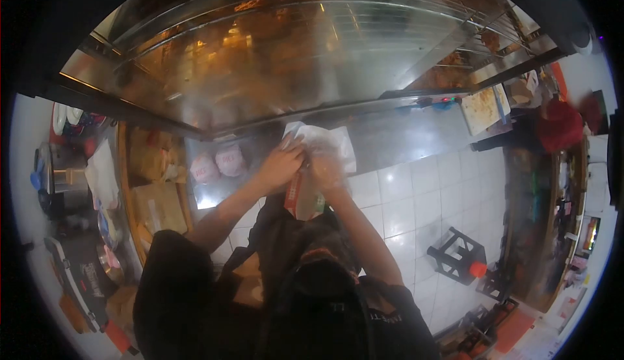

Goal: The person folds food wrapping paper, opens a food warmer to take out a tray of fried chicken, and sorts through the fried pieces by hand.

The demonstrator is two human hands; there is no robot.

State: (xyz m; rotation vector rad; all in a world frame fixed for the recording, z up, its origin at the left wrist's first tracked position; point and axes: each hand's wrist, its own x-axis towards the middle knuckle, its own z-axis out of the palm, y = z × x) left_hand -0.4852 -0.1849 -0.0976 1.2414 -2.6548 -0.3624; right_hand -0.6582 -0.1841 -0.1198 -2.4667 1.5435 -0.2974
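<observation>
The paper (338, 141) is lying at the near edge of the counter (403, 132) and is being touched by both hands. Its left side is being met by the left hand (285, 160), whose fingers are curling inward; whether it is being gripped by them cannot be told. Its near side is being partly covered by the right hand (327, 170), which is showing as a blur, so whether that hand is closing on anything cannot be told. Just below the hands, a red and green pack (303, 199) is being partly hidden by them. To the left, two wrapped balls (229, 160) with red lettering are sitting side by side on the counter. Behind the paper, a glass cabinet (344, 61) is standing. Well to the right, a board (485, 109) is lying near another person (560, 126) in red. A black stool (460, 255) is resting on the tiled floor (396, 197).
</observation>
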